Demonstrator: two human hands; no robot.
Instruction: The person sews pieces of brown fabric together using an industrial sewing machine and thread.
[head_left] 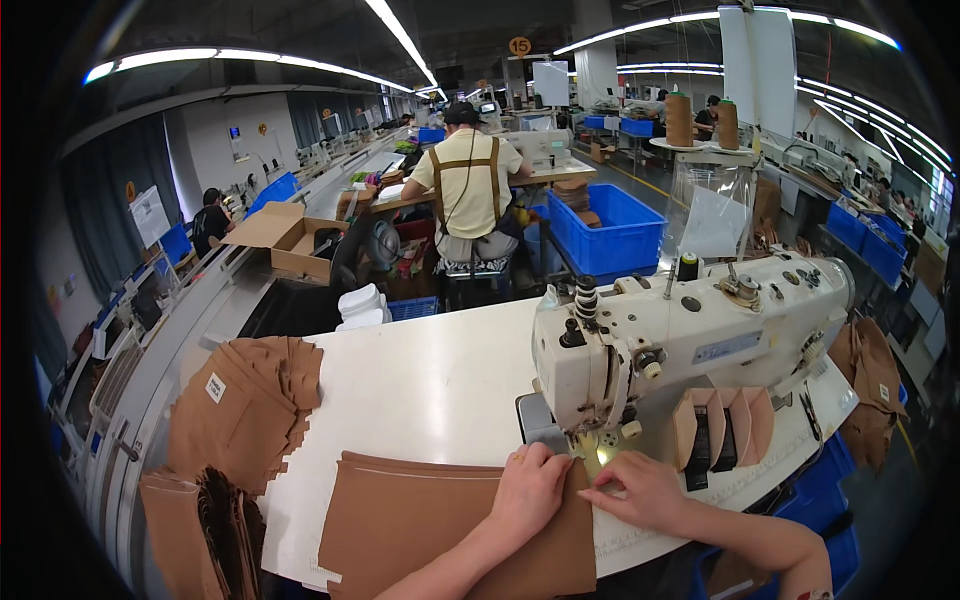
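Observation:
A brown fabric panel (430, 520) lies on the white machine table, its right edge under the front of a white sewing machine (690, 340). On that edge, just in front of the lit needle area (603, 447), my left hand (530, 487) has its fingers curled together, gripping the cloth. To its right my right hand (640, 490) pinches the panel's edge between thumb and fingers. The fingertips hide the exact grip and the seam.
At the table's left lie a stack of brown pieces (240, 400) and a folded brown bundle (200, 530). A divided holder (722, 430) and small snips (810, 412) sit right. Ahead, a co-worker (470, 185) sits beside a blue crate (605, 235).

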